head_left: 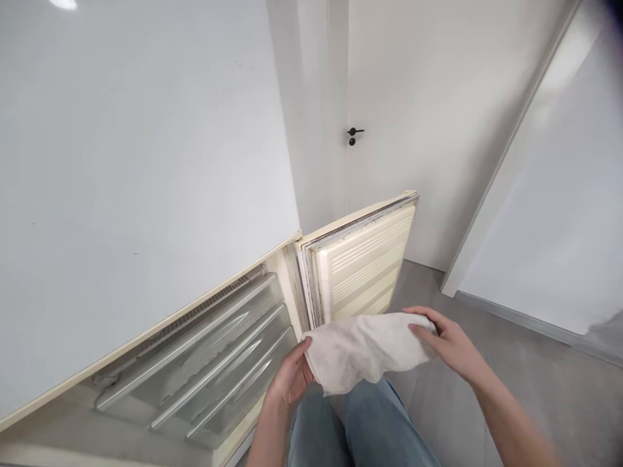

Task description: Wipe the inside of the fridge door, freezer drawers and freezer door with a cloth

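A white cloth (367,350) is stretched between my two hands above my knees. My left hand (294,373) pinches its left edge, thumb on top. At the other end, my right hand (445,337) grips the cloth between thumb and fingers. Just beyond the cloth stands the swung-out door (365,266) of a freezer, its ribbed cream inner panel facing me and dark marks along the seal. To the left, the freezer compartment shows several clear-fronted drawers (209,363).
The freezer's flat white top (146,162) fills the upper left, with a cream front edge. Behind is a white room door (438,97) with a black handle (354,132). Grey floor (525,363) runs along the right, below a white wall (549,214).
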`<state>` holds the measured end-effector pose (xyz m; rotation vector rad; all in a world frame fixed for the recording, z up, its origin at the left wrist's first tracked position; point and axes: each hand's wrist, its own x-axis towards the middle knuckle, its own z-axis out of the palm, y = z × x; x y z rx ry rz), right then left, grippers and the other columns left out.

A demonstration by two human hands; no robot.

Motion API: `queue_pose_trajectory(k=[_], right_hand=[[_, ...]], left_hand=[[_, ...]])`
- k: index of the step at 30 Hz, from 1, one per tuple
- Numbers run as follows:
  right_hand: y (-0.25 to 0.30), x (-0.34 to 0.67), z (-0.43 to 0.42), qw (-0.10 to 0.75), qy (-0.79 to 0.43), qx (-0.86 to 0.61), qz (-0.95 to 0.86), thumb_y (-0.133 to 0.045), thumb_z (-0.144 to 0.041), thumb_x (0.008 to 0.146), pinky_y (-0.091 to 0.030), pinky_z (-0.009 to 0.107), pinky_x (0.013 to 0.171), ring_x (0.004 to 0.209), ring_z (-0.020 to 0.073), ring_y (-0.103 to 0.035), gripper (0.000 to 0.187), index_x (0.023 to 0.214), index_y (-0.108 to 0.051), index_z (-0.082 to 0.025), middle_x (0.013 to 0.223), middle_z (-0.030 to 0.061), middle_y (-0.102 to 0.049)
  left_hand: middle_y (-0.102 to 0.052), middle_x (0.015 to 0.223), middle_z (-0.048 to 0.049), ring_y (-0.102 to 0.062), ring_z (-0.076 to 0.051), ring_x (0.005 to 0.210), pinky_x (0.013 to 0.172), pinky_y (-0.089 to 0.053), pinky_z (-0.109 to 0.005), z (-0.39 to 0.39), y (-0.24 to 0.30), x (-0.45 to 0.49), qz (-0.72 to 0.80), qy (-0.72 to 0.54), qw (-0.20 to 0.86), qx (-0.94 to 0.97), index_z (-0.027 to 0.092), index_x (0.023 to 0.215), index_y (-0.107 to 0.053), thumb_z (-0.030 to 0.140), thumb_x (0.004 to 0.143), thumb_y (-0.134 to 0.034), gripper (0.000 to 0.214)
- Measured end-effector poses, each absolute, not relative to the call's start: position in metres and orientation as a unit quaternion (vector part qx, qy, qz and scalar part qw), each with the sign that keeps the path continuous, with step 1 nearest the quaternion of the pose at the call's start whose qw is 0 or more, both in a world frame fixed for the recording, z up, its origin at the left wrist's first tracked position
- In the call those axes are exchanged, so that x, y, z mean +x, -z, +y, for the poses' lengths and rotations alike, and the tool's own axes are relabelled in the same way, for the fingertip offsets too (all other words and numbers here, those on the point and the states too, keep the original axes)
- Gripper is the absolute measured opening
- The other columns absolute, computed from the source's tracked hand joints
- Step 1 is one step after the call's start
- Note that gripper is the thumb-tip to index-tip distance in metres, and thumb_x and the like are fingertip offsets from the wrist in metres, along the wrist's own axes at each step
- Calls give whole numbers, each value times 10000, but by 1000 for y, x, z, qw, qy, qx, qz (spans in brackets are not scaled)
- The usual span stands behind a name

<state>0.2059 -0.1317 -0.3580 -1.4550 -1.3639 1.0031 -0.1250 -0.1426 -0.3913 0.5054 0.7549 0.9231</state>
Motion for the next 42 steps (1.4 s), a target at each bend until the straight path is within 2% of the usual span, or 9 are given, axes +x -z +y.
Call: queue_pose_trajectory(k=[6,10,14,22,28,31,34,37,42], right_hand=[[351,205,-138,444,-471,-574,-501,-632,-591,763,-486,301,625,826,247,-624,479,1074,-640,-226,954,77,-679],[343,211,-140,443,-436,-557,-551,-669,-522,756,-514,321,761,1003,270,-615,334,939,-667,-243,1146,74,-655],[345,227,-138,451,-417,-558,-558,-683,-483,741,-531,334,784,1078,280,-599,343,1015,-668,-278,1253,63,-616],[349,223,-140,410,-389,-594,-572,-627,-571,779,-535,319,676,851,242,-648,531,1221,-598,-277,941,49,-703],[335,230,-143,417,-366,-582,-594,-556,-576,837,-520,327,844,1105,270,-592,425,1116,-672,-276,1251,63,-631],[351,236,-132,396,-301,-632,-594,-537,-603,819,-511,376,868,1049,292,-615,444,1031,-710,-253,1121,66,-689],[367,236,-126,391,-292,-648,-585,-538,-606,811,-529,410,777,888,286,-651,499,1125,-666,-241,968,74,-715],[369,233,-129,435,-358,-595,-573,-616,-557,789,-528,378,777,950,269,-644,550,1241,-567,-248,1092,94,-689],[368,229,-139,507,-480,-494,-519,-731,-441,747,-523,314,788,1095,243,-593,558,1241,-531,-274,1397,114,-506]], left_hand=[[-759,1100,-121,-614,-279,1191,1080,-411,-417,-149,423,-93,257,-411,862,149,128,1149,-653,601,838,-432,608],[-762,1108,-97,-607,-245,1205,1104,-382,-365,-162,442,-74,257,-398,871,128,143,1137,-665,494,850,-501,483],[-741,1159,-107,-583,-263,1237,1113,-368,-407,-165,442,-83,221,-373,889,145,145,1211,-624,511,870,-445,532],[-704,1235,-101,-531,-265,1295,1131,-356,-398,-161,460,-75,181,-381,894,149,149,1243,-603,574,867,-379,610],[-729,1186,-106,-542,-254,1287,1163,-321,-422,-163,469,-71,161,-392,895,136,146,1227,-616,485,899,-387,524],[-748,1146,-99,-538,-244,1293,1166,-325,-396,-162,463,-75,178,-391,892,142,144,1216,-628,477,900,-390,517],[-740,1169,-77,-508,-239,1322,1160,-344,-379,-164,454,-77,197,-391,886,153,170,1195,-646,496,891,-398,510],[-743,1162,-79,-513,-248,1317,1158,-348,-387,-166,449,-78,214,-389,883,155,169,1177,-659,523,878,-411,525],[-749,1143,-106,-550,-250,1280,1151,-347,-394,-166,448,-90,227,-406,875,134,162,1161,-665,527,870,-436,520]])
